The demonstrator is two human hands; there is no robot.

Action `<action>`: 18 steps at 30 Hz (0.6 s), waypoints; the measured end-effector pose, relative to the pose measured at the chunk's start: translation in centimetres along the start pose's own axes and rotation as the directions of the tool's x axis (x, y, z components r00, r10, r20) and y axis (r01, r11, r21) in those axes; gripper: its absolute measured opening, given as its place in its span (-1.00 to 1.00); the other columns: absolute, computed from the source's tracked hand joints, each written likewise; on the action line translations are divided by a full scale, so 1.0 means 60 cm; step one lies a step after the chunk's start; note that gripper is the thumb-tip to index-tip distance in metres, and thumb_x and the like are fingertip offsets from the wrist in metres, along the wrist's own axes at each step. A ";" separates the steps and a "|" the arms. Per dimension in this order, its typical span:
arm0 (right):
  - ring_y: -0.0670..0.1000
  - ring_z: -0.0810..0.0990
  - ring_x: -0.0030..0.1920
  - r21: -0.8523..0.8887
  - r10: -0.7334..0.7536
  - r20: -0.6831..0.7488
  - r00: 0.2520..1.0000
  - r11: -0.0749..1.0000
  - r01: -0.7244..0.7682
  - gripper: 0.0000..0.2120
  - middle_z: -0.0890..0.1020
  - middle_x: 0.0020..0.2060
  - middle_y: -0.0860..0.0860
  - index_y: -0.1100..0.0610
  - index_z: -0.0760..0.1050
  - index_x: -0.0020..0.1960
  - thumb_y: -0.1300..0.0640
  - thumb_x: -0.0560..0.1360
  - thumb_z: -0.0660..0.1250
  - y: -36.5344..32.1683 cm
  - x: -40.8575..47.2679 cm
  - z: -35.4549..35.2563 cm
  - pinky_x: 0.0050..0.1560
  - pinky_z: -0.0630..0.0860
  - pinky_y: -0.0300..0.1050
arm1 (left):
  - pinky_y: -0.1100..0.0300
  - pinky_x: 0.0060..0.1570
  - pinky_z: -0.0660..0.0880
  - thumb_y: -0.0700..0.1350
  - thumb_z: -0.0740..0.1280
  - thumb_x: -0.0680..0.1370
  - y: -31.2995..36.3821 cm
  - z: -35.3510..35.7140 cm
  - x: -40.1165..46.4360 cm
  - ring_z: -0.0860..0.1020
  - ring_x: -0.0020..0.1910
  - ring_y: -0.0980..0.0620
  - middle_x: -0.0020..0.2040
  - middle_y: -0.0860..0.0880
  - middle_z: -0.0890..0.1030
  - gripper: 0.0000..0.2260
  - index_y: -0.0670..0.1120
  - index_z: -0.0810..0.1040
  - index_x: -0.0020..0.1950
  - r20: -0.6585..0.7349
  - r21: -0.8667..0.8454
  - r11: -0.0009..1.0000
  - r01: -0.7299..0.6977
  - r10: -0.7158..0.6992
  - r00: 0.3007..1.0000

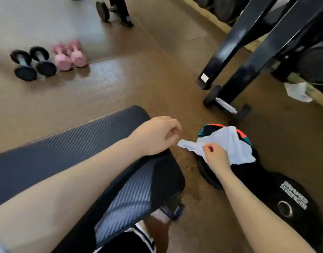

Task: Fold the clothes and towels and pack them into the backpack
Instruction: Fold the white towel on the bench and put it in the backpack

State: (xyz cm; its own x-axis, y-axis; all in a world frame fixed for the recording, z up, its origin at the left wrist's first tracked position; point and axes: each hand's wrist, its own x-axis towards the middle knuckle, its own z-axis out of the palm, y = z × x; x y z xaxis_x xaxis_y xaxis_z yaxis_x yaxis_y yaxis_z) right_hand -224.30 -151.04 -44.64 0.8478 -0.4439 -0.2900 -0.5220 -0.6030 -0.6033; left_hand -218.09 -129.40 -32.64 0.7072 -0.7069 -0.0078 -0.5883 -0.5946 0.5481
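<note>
A: Where is the white cloth (pixel 228 143) right now?

B: Low in the view, at about four o'clock from the centre. It lies crumpled over a dark bundle with teal and orange trim (pixel 208 129), which could be the backpack or a garment; I cannot tell which. One corner of the cloth stretches out toward nine o'clock.

A: And the right hand (pixel 214 157)?

B: It comes in from five o'clock, fingers curled, thumb and fingertips pinching the near edge of the white cloth.

A: The left hand (pixel 157 136)?

B: It comes in from eight o'clock and hangs above the end of the bench pad (pixel 56 152), just at nine o'clock of the cloth's stretched corner. The fingers are loosely curled and nothing sits in them; there is a small gap between them and the corner.

A: What is under the bundle?

B: A black weight plate (pixel 210 177) shows at its six o'clock edge, flat on the brown floor (pixel 157 79). A second black plate with white lettering (pixel 292 196) lies at four o'clock of it, with a round centre hole.

A: Anything else around?

B: At ten o'clock, well apart, two black dumbbells (pixel 33 63) lie side by side, with two pink dumbbells (pixel 69 54) just beside them at their three o'clock. At two o'clock stands a black steel rack frame (pixel 248 57) on small wheels (pixel 226 105), and a crumpled white paper or cloth (pixel 297 92) lies near its base. At twelve o'clock, someone's dark trouser legs (pixel 120 10) stand beside another dumbbell (pixel 103 10).
</note>
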 end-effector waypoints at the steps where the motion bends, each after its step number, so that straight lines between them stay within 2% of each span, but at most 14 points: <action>1: 0.18 0.52 -0.06 -0.035 0.034 0.016 0.999 0.999 -0.034 -0.69 0.51 -0.27 0.06 0.13 0.40 -0.31 0.19 0.60 0.11 0.033 0.014 0.012 -0.19 0.20 -0.19 | 0.10 0.09 0.45 -0.12 0.23 0.56 0.003 0.015 0.024 0.50 0.04 0.03 0.04 0.02 0.55 -0.80 -0.08 0.52 0.16 0.027 0.029 1.000 -0.011 0.011 1.000; 3: 0.16 0.53 -0.01 -0.111 0.089 0.033 0.995 0.990 -0.085 -0.75 0.57 -0.13 0.11 0.19 0.52 -0.11 0.15 0.61 0.11 0.086 0.040 0.039 -0.13 0.31 -0.18 | 0.04 0.06 0.46 -0.12 0.21 0.56 0.004 0.045 0.068 0.49 0.05 0.00 0.05 -0.01 0.54 -0.79 -0.08 0.50 0.16 0.065 0.101 0.995 -0.017 0.011 0.998; 5: 0.15 0.49 0.12 -0.203 0.076 0.071 0.995 0.977 -0.060 -0.74 0.55 0.12 0.14 0.19 0.53 0.12 0.13 0.61 0.11 0.127 0.069 0.070 0.06 0.42 -0.09 | 0.00 0.02 0.47 -0.11 0.18 0.57 0.005 0.075 0.104 0.50 0.04 -0.03 0.03 -0.02 0.54 -0.80 -0.08 0.50 0.15 0.105 0.171 0.985 -0.016 -0.002 0.994; 6: 0.15 0.43 0.22 -0.259 0.069 0.093 0.993 0.965 -0.043 -0.72 0.47 0.25 0.14 0.15 0.51 0.19 0.11 0.61 0.11 0.144 0.084 0.082 0.16 0.41 -0.04 | 0.00 0.01 0.47 -0.10 0.17 0.57 0.005 0.090 0.120 0.51 0.03 -0.05 0.04 -0.02 0.55 -0.80 -0.08 0.50 0.13 0.127 0.211 0.977 -0.019 -0.008 0.992; 8: 0.16 0.19 0.43 -0.376 0.100 0.128 0.987 0.925 -0.045 -0.70 0.17 0.47 0.12 0.01 0.44 0.30 0.04 0.62 0.08 0.165 0.110 0.094 0.32 0.30 0.03 | 0.03 -0.01 0.48 -0.09 0.14 0.58 0.002 0.115 0.146 0.51 0.04 -0.07 0.06 -0.03 0.55 -0.80 -0.07 0.48 0.13 0.183 0.280 0.960 -0.016 -0.037 0.982; 10: 0.17 -0.07 0.52 -0.500 0.118 0.159 0.980 0.866 -0.023 -0.68 -0.11 0.53 0.08 -0.12 0.35 0.36 -0.02 0.62 0.08 0.185 0.133 0.103 0.43 0.16 0.06 | 0.06 -0.07 0.48 -0.07 0.13 0.58 -0.005 0.132 0.159 0.52 0.03 -0.05 0.06 -0.02 0.56 -0.80 -0.05 0.47 0.15 0.230 0.327 0.945 -0.003 -0.076 0.970; 13: 0.17 -0.23 0.51 -0.580 0.214 0.275 0.937 0.814 -0.016 -0.61 -0.26 0.52 0.09 -0.13 0.22 0.45 -0.05 0.63 0.06 0.221 0.167 0.116 0.46 0.03 0.07 | 0.05 -0.11 0.49 -0.06 0.13 0.57 -0.018 0.141 0.160 0.53 -0.05 -0.05 -0.02 -0.01 0.57 -0.81 -0.02 0.48 0.09 0.193 0.352 0.936 -0.017 -0.054 0.980; 15: 0.14 -0.21 0.52 -0.614 0.263 0.302 0.916 0.789 -0.024 -0.56 -0.23 0.52 0.07 -0.04 0.12 0.50 -0.01 0.63 0.05 0.246 0.179 0.134 0.46 0.01 0.06 | -0.01 -0.09 0.50 -0.07 0.12 0.56 -0.024 0.142 0.158 0.53 -0.06 -0.09 -0.04 -0.02 0.58 -0.81 -0.04 0.48 0.07 0.166 0.344 0.939 -0.009 -0.051 0.985; 16: 0.12 -0.15 0.52 -0.630 0.248 0.275 0.929 0.777 -0.021 -0.55 -0.16 0.53 0.05 0.01 0.08 0.51 0.03 0.64 0.04 0.255 0.181 0.141 0.46 0.02 0.05 | -0.03 -0.08 0.50 -0.07 0.12 0.56 -0.024 0.143 0.159 0.54 -0.05 -0.10 -0.03 -0.03 0.58 -0.80 -0.04 0.49 0.07 0.178 0.351 0.936 -0.008 -0.058 0.982; 18: 0.09 0.08 0.50 -0.616 0.154 0.159 0.975 0.787 -0.024 -0.59 0.12 0.51 0.04 0.07 0.14 0.48 0.12 0.64 0.03 0.260 0.180 0.147 0.43 0.13 0.02 | -0.05 -0.07 0.51 -0.07 0.12 0.55 -0.024 0.146 0.160 0.54 -0.03 -0.11 -0.03 -0.04 0.58 -0.80 -0.04 0.49 0.06 0.219 0.365 0.931 -0.015 -0.070 0.973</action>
State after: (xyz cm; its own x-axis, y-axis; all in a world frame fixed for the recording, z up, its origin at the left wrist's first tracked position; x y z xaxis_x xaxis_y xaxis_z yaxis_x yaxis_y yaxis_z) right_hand -222.49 -159.38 -63.72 0.7610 -0.4203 -0.4942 -0.4886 -0.8725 -0.0104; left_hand -213.88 -138.70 -40.82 0.6436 -0.7300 -0.2298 -0.7013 -0.6828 0.2050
